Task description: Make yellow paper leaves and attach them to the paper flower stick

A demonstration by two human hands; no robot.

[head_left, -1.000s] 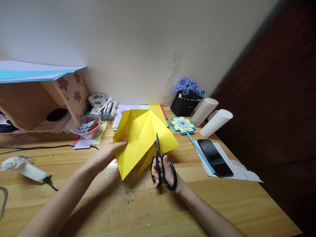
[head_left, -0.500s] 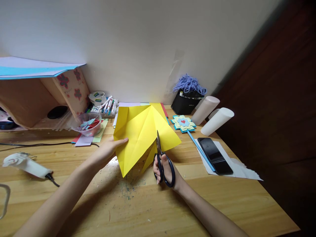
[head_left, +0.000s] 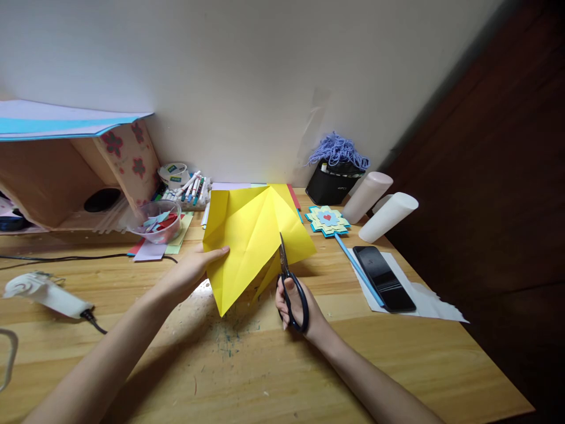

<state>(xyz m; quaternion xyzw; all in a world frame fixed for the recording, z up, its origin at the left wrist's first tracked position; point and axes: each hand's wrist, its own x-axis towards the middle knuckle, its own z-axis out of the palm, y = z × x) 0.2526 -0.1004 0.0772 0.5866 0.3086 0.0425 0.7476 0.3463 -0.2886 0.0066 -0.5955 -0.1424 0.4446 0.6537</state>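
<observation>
A creased sheet of yellow paper point(head_left: 247, 235) is held up above the wooden table. My left hand point(head_left: 203, 263) pinches its left edge, thumb on top and the other fingers hidden beneath. In my right hand point(head_left: 296, 306) is a pair of scissors point(head_left: 300, 303) with dark handles, pointing away from me. The blades meet the paper right of its middle, where a cut runs in from the near edge. A narrow yellow flap hangs down just left of the blades.
A glue gun point(head_left: 50, 294) with a cord lies at left, near a clear bowl of paper scraps point(head_left: 159, 222) and a cardboard box point(head_left: 128, 159). At right are a paper flower point(head_left: 327, 219), a phone point(head_left: 384, 278), white rolls point(head_left: 389, 217) and a black holder point(head_left: 333, 184) with purple yarn.
The scissors' handles have closed together. The paper's right part has bent and its tip moved slightly left. My left hand stays in place.
</observation>
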